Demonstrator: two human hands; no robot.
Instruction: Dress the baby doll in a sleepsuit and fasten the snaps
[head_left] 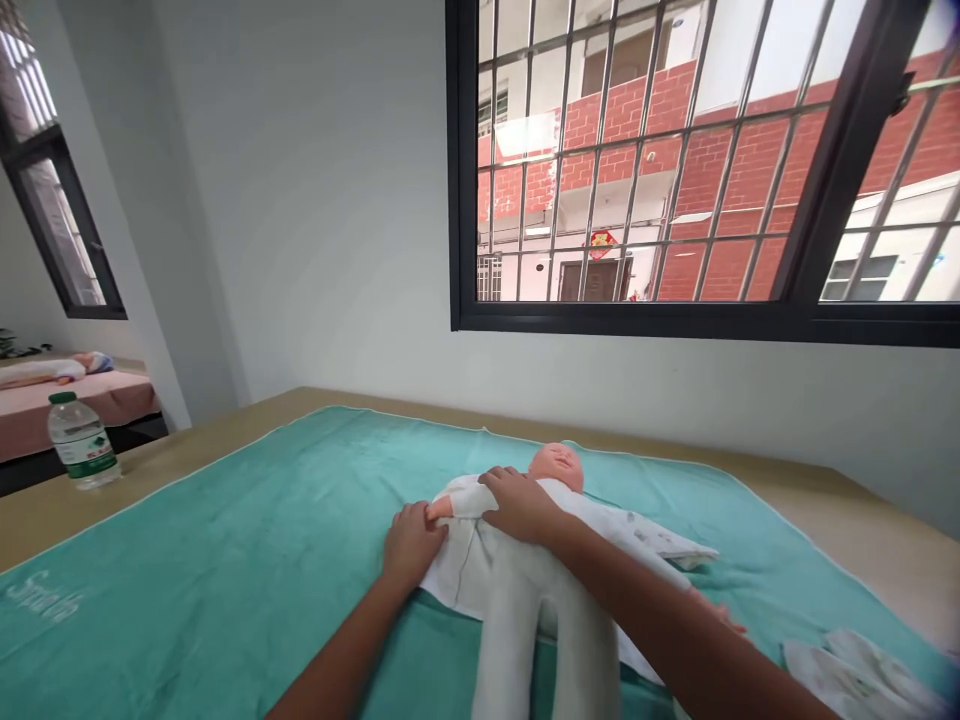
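Note:
A baby doll point(517, 580) lies on its back with its head away from me. Its body and limbs are white; its head and hands are pink. Under it a white baby garment point(454, 575) is spread, with a printed part point(660, 540) out to the right. My left hand point(412, 545) is closed at the doll's small hand, touching the garment's edge; its fingertips are partly hidden. Across the chest reaches my right hand point(523, 507), its fingers and thumb around the doll's upper arm on the left. My right forearm covers part of the doll's other arm.
A teal towel point(247, 530) covers much of the wooden table point(832, 505). Crumpled white cloth point(862, 670) lies at the lower right. A water bottle point(82, 445) stands at the left edge. Behind are a wall and a barred window point(637, 318); another pink-covered table point(112, 392) is far left.

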